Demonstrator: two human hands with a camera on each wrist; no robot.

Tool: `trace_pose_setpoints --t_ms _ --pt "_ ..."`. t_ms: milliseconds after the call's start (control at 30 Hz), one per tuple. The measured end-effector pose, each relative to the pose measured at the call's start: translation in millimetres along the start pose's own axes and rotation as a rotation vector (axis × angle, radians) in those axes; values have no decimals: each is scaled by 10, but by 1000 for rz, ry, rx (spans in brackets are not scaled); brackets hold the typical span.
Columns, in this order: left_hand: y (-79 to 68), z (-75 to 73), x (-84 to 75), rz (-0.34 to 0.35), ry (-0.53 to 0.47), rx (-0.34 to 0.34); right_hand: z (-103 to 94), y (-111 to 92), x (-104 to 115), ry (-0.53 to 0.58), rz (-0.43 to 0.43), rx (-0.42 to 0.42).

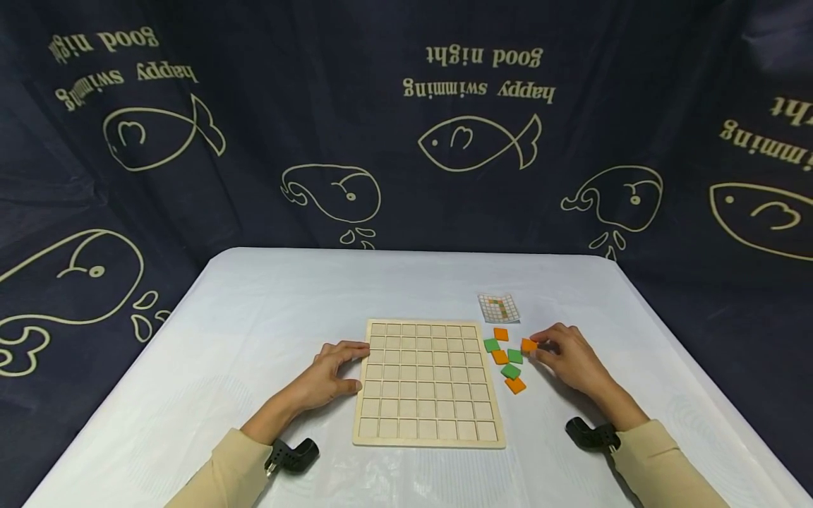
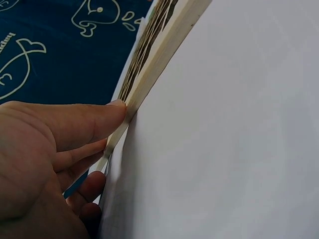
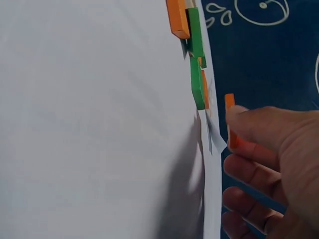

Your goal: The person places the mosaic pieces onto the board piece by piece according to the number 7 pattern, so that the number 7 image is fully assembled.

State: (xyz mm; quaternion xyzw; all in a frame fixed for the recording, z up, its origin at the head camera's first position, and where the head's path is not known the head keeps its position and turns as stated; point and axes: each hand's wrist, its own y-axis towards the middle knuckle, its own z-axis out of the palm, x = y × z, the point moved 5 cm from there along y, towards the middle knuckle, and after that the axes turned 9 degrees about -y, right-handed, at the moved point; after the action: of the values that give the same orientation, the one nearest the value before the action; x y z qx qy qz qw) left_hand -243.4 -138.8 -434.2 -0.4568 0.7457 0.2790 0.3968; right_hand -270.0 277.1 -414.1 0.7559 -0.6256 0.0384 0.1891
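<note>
A pale wooden grid board [image 1: 429, 441] lies flat on the table, its squares bare. At its left edge my left hand [image 1: 332, 374] rests, thumb and fingertips touching the rim; in the left wrist view, the thumb [image 2: 94, 119] presses against the side of the board. My right hand [image 1: 571, 358] pinches an orange square tile [image 1: 528, 345] between thumb and fingers, right of the board. The right wrist view has this tile [image 3: 231, 122] held on edge, off the table. Beside the board lie several loose tiles, among them a green tile [image 1: 511, 372] and an orange tile [image 1: 516, 386].
A small pattern card [image 1: 499, 308] with a printed grid and coloured squares lies beyond the tiles. White cloth covers the table [image 1: 305, 296]. Behind it hangs a dark blue curtain [image 1: 394, 141] with fish drawings. Each wrist carries a black camera mount [image 1: 293, 456].
</note>
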Motion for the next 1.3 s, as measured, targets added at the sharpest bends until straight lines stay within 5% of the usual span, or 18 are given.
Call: trace_pose_setpoints --t_ms 1300 --pt "-7 1 0 9 11 -11 31 117 951 155 -195 12"
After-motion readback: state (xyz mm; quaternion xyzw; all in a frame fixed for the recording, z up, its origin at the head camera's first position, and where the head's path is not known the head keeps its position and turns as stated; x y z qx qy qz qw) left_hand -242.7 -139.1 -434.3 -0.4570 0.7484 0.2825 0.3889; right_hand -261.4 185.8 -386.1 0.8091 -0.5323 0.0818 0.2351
